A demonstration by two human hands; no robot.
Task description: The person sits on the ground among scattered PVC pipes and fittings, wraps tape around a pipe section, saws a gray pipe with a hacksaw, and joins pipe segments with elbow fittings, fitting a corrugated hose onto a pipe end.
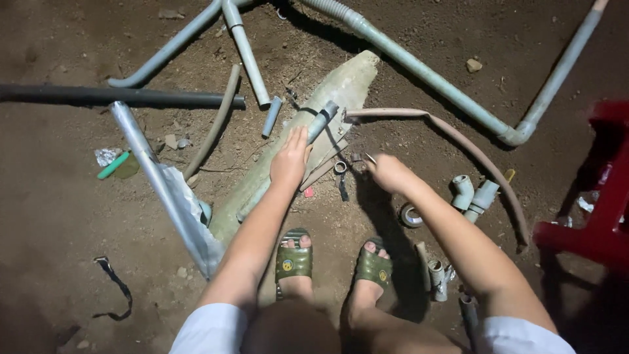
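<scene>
Bare dirt littered with loose pipes lies under you, where your left hand presses a short grey pipe piece flat-fingered against the long pale slab and your right hand pinches a small tool, with nothing visibly joined yet.

Bare dirt floor, brown, pebbles scattered. Long pale concrete slab lying diagonal from centre to upper middle. Dark pipe horizontal at upper left. Grey bent pipes at top; long grey pipe with elbow at upper right. Brown hose curving at right. Silver foil-wrapped tube at left, green marker-like piece beside it. Grey pipe fittings right of centre, tape roll near them. Black strap at lower left. Red stool at right edge.
</scene>
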